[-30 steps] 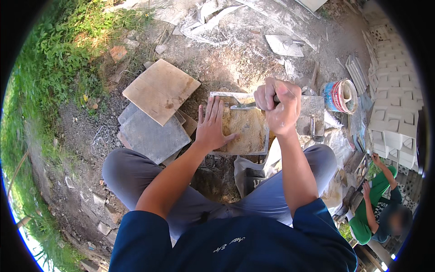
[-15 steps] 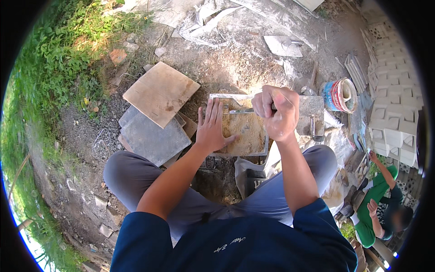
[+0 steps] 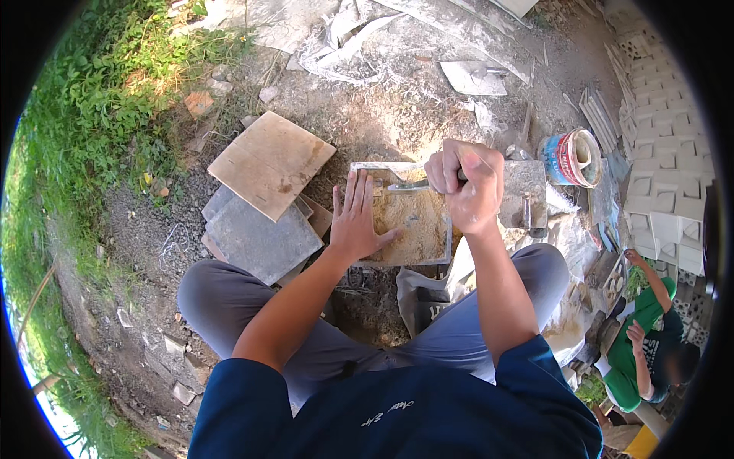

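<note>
Between my knees is a shallow rectangular frame with a pale rim, holding tan, sandy material. My left hand lies flat along its left side, fingers stretched and thumb spread over the sandy surface. Closed in a fist, my right hand grips a hand tool with a narrow metal blade. The blade points left, low over the far part of the frame; whether it touches the material I cannot tell. Most of the handle is hidden in the fist.
Left of the frame are stacked boards, a tan square one above a grey one. A grey slab and a paint bucket stand to the right. Pale blocks line the far right, near another person in green.
The view has shifted slightly. Both hands keep nearly the same places, and the tool's blade shows at a slightly different tilt.
</note>
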`<state>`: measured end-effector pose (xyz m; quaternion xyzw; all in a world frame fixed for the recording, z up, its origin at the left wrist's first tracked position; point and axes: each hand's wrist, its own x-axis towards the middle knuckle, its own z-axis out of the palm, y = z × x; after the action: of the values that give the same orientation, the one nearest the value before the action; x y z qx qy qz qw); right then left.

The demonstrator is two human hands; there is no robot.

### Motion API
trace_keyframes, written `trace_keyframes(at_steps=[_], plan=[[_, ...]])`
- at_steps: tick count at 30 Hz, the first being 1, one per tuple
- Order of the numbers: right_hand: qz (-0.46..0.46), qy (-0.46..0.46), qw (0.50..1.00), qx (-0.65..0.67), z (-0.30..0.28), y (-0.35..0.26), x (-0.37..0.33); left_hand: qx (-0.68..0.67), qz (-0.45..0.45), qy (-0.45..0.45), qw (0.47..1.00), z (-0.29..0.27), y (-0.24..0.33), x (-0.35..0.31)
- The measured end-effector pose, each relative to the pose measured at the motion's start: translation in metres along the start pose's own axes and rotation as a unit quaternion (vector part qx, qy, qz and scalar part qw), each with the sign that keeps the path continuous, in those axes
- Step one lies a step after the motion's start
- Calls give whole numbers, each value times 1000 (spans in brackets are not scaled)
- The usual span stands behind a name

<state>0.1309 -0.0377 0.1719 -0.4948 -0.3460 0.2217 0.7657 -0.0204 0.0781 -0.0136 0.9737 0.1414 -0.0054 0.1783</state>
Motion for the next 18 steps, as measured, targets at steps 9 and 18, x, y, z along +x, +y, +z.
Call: trace_keyframes(at_steps=[9,18], plan=[[-47,-48,998,-6,10,0,1,-16,6,41,999,4,0,0],[-68,-30,997,-19,11,5,1,-17,23,43,999,4,5,-6]])
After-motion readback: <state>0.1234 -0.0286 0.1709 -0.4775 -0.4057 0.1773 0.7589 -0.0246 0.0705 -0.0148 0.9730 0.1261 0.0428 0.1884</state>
